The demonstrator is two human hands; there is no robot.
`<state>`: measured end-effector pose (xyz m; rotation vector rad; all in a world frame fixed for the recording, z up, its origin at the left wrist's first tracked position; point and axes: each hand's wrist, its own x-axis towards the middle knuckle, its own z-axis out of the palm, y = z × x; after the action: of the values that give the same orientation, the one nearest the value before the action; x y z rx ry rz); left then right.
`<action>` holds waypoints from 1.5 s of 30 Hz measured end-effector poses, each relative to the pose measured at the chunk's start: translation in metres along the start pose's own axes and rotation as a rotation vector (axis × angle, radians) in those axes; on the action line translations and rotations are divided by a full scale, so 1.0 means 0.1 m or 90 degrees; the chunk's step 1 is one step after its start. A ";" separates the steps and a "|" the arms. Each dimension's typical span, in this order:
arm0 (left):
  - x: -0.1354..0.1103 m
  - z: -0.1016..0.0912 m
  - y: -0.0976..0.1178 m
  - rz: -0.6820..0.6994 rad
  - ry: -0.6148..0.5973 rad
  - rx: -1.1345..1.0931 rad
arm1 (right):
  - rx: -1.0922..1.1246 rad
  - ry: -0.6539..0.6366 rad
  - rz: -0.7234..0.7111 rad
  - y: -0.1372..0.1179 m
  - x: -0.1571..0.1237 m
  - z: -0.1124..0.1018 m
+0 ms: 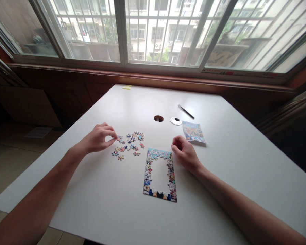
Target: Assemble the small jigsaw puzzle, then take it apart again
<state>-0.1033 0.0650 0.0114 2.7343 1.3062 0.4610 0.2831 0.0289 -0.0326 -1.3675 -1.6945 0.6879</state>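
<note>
Head view | left hand (98, 137), pinch narrow, at left edge of loose puzzle pieces (125, 147); cannot tell if gripping one | puzzle frame (171, 170) right of them on surface (104, 194), long axis pointing away from wearer, nearer right hand (185, 153), curled, contents hidden

left hand (100, 137) at puzzle pieces (125, 147) | right hand (185, 153) beside frame (147, 174) | 1 pen (186, 111)

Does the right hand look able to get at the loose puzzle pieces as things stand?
Probably yes: between the right hand and the loose puzzle pieces, only the flat puzzle frame seems near the path, low enough to pass over. The left hand is at the pile's far side.
</note>
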 end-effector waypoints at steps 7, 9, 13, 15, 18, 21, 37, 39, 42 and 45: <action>-0.04 -0.11 0.09 -0.004 -0.127 -0.115 | -0.005 0.003 0.001 -0.02 0.00 0.00; -0.05 -0.14 0.12 -0.013 -0.180 -0.150 | -0.003 0.002 0.005 -0.02 0.00 0.00; -0.03 -0.04 0.17 -0.025 -0.131 -0.143 | -0.001 0.000 0.007 -0.01 0.00 0.00; 0.01 0.08 0.20 -0.022 -0.045 -0.106 | -0.002 -0.001 0.006 -0.01 0.00 0.00; 0.07 0.27 0.26 -0.020 0.056 -0.043 | -0.003 -0.002 0.006 -0.01 0.00 0.01; 0.12 0.40 0.31 -0.006 0.080 -0.020 | 0.000 -0.005 0.005 -0.01 0.00 0.01; 0.12 0.28 0.48 0.065 0.037 -0.022 | -0.004 -0.003 -0.001 0.00 0.01 0.01; 0.11 0.27 0.49 0.066 0.029 -0.023 | -0.003 -0.005 0.002 0.01 0.01 0.01; 0.11 0.31 0.50 0.060 0.034 -0.022 | -0.008 -0.008 0.005 0.01 0.00 0.01; 0.14 0.37 0.53 0.056 0.034 -0.021 | -0.011 -0.008 0.002 0.01 0.00 0.01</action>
<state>-0.0441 0.0440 -0.0102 2.7791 1.1809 0.5619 0.2827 0.0295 -0.0343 -1.3809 -1.7119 0.6871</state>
